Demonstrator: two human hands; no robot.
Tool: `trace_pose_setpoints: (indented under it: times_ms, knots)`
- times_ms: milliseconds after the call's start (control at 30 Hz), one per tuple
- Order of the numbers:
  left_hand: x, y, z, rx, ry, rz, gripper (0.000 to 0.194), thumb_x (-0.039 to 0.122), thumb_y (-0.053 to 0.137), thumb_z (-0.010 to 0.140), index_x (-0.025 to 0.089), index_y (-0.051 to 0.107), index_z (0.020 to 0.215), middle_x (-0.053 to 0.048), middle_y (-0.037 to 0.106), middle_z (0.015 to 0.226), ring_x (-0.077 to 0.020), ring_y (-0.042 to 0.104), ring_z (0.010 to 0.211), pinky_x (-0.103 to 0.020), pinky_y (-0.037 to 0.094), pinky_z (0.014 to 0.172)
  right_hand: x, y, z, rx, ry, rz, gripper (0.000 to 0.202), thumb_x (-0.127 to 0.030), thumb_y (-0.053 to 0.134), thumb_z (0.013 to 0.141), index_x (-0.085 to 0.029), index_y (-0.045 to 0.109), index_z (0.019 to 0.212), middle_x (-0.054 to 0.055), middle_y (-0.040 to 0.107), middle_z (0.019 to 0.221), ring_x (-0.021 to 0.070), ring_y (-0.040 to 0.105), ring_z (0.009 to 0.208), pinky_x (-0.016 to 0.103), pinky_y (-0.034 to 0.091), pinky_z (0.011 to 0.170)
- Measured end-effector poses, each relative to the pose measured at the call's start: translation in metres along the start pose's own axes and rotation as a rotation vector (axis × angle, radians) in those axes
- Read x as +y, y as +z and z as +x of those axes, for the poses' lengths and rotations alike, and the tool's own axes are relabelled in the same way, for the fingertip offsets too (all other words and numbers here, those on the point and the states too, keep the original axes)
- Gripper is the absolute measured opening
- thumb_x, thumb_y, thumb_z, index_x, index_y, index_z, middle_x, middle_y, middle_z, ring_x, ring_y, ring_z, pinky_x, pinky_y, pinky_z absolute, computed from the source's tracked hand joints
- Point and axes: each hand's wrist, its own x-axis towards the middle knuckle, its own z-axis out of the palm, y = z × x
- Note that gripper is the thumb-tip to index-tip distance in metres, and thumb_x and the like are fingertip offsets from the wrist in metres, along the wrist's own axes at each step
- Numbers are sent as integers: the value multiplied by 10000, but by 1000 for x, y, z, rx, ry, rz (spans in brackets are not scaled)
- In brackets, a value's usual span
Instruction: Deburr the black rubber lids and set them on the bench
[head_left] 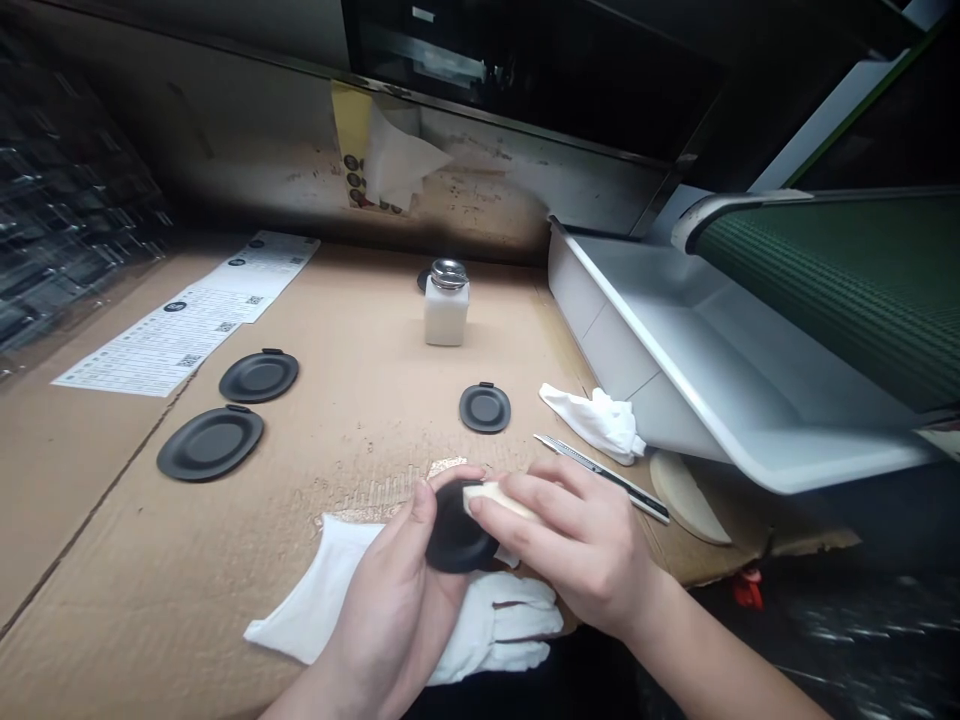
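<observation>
The left hand (405, 590) is curled around a round black flat lid (459, 540). The right hand (577, 530) pinches a small cream-coloured soft pad (499, 497) and presses it on the lid's top edge. Under the hands lies a white cloth glove (495, 630). Past them sits a small black plate-like lid (485, 408), and farther off, a white square bottle with a silver top (447, 305).

- Cardboard-topped bench (360, 360)
- Far left corner: printed sheets (202, 318)
- Left: two dark oval pieces (238, 410)
- Middle: smaller dark piece (485, 408)
- Toward far edge: metal-topped bottle (446, 312)
- Right edge: pale tub (637, 350), crumpled white cloth (600, 425), cutter (607, 478), pale disc (686, 500)
- Near edge: white glove (517, 622)
</observation>
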Motion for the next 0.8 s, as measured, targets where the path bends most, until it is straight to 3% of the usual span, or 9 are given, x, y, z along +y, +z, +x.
trace_pose_setpoints:
  times_ms: [133, 267, 433, 600, 800]
  knots:
    - [0, 0, 1, 16, 11, -10, 298, 352, 429, 882, 157, 623, 995, -96, 650, 1035, -254, 563, 1041, -397, 445, 889, 5, 3, 4, 21, 7, 23, 270, -132, 581, 803, -171, 602, 1070, 44, 660, 873, 153, 514, 760, 291, 474, 655]
    - [-2, -5, 4, 10, 30, -73, 334, 380, 432, 875, 133, 616, 1002, -130, 641, 1069, -280, 521, 1117, -431, 368, 979, -11, 8, -17, 6, 118, 99, 283, -115, 532, 832, -168, 599, 1102, 54, 661, 903, 148, 537, 792, 273, 481, 644]
    - [-3, -6, 5, 43, 33, -106, 322, 371, 439, 873, 125, 612, 989, -136, 647, 1065, -275, 534, 1107, -434, 315, 1024, -22, 6, -34, 78, 102, 129, 218, -134, 509, 841, -173, 651, 1001, 43, 675, 848, 145, 549, 741, 271, 464, 594]
    - [-1, -4, 4, 50, -13, -131, 327, 358, 455, 867, 126, 591, 1052, -135, 634, 1057, -261, 534, 1096, -427, 322, 1018, -15, 3, -27, 49, 175, 81, 203, -128, 487, 867, -204, 662, 937, 2, 682, 804, 125, 554, 715, 354, 406, 788]
    - [1, -4, 1, 98, -76, -148, 339, 347, 469, 860, 139, 574, 1106, -136, 612, 1090, -262, 518, 1117, -412, 338, 1012, -42, 24, -8, 171, 157, 75, 198, -143, 485, 856, -215, 670, 860, -12, 665, 714, 105, 541, 641, 349, 358, 758]
